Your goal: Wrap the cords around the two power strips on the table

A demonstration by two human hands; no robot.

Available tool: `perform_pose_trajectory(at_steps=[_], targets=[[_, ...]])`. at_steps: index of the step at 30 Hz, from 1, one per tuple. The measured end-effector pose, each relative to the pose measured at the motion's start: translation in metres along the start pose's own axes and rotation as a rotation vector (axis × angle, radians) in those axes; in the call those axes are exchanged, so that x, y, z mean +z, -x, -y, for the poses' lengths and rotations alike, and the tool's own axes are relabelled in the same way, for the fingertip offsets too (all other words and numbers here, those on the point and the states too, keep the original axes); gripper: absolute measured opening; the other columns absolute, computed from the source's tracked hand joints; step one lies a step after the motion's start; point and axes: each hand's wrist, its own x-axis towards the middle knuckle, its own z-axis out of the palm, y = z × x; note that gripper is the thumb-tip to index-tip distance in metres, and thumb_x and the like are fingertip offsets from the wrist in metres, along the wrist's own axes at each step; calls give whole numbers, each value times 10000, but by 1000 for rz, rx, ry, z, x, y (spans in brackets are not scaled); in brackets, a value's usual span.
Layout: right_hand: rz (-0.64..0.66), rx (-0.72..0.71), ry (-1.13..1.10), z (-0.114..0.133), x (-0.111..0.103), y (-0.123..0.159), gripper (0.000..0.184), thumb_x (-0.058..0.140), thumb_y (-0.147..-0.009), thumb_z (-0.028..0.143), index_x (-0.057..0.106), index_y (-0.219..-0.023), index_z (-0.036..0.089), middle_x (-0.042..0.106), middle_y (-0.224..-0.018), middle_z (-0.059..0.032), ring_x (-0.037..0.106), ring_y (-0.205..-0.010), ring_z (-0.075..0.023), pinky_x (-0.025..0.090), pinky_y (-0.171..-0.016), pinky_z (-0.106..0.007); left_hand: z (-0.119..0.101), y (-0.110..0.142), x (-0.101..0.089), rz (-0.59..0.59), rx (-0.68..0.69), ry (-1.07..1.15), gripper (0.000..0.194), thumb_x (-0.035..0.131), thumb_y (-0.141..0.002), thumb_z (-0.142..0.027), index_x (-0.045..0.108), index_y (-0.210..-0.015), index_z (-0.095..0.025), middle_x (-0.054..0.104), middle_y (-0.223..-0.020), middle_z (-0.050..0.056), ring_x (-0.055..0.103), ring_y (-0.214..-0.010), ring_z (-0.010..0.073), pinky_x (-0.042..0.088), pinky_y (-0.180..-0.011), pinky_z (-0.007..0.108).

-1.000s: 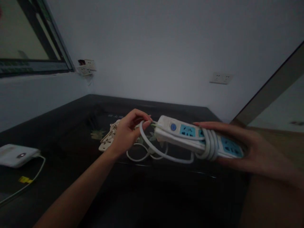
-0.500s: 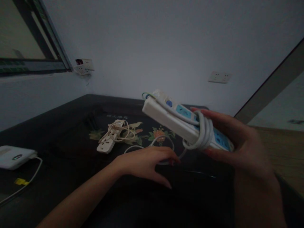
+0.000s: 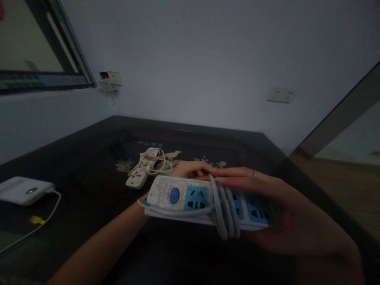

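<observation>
My right hand (image 3: 285, 213) grips the right end of a white power strip (image 3: 166, 188) with blue sockets and a round blue switch. The strip lies nearly level above the table. A grey cord (image 3: 227, 213) runs along its near side and wraps several times around its middle. Behind the strip, my left hand (image 3: 190, 168) is curled at the top of the wraps, closed on the cord. Part of that hand and its fingertips are hidden by the strip and my right fingers.
A second white power strip (image 3: 137, 179), its own cord bundled on top, lies on the black table (image 3: 190, 132). At the left sits a white device (image 3: 25, 190) with a cable and yellow tag. Wall sockets (image 3: 281, 95) are at the back.
The power strip has come down and turned from tilted to nearly level, socket face toward me. My left hand has moved from in front of it to behind it and closed.
</observation>
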Motion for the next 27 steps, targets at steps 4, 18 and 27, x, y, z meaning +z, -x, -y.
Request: perform_pose_trajectory(at_steps=[4, 18, 27], targets=[[-11, 36, 123, 2, -15, 7, 704, 712, -694, 186, 495, -1343, 352, 603, -1303, -39, 573, -1189, -277, 498, -986, -418, 9, -3, -15, -229, 163, -45, 199, 650, -821, -377, 667, -806, -179, 665, -805, 52, 597, -779, 171, 475, -739, 310], [-359, 359, 461, -31, -40, 20, 511, 678, -740, 333, 597, -1240, 265, 631, -1244, -62, 617, -1085, -314, 492, -965, -472, -13, 3, -8, 191, 168, -194, 105, 691, -811, -259, 665, -820, -158, 658, -759, 22, 601, -712, 121, 451, -679, 228], [-374, 140, 85, -4, -19, 15, 611, 764, -692, 247, 568, -1268, 295, 605, -1296, -40, 593, -1149, -277, 525, -943, -394, -6, 7, 48, 404, -284, 51, 407, 642, -840, -341, 572, -1226, -233, 704, -970, 40, 648, -742, 150, 497, -639, 243]])
